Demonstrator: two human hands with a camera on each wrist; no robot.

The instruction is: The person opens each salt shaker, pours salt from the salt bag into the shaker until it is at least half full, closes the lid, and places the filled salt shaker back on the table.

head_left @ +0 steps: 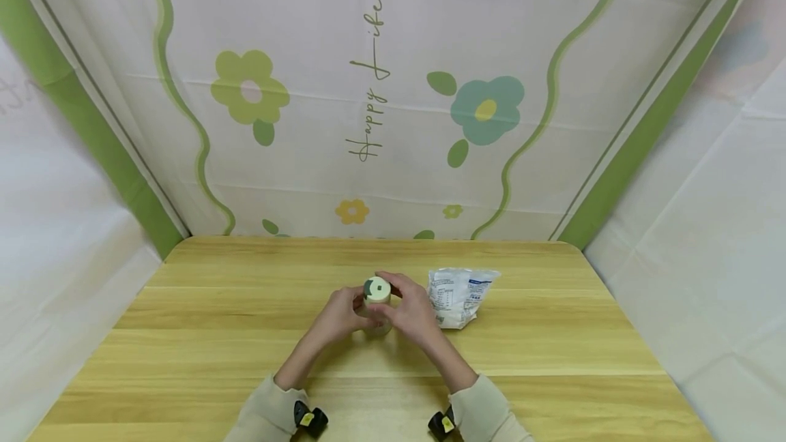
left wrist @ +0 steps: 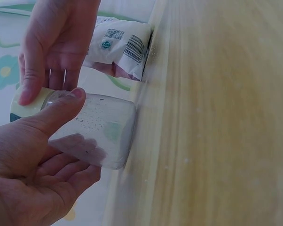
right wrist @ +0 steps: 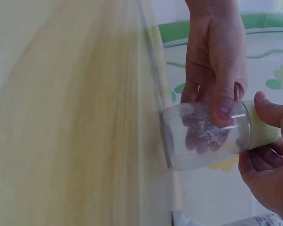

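Observation:
A clear jar with a pale yellow-green lid stands upright on the wooden table, with white specks clinging to its inner wall. My left hand grips the jar's body, thumb on one side and fingers curled round the other. With its thumb and fingers, my right hand holds the lid from the right side. The lid sits on the jar's mouth. Just right of the right hand, a white printed bag rests on the table; its barcode side shows in the left wrist view.
The wooden table reaches back to a white curtain with flowers and lettering. More white curtain hangs on both sides. A small black camera is strapped at each wrist.

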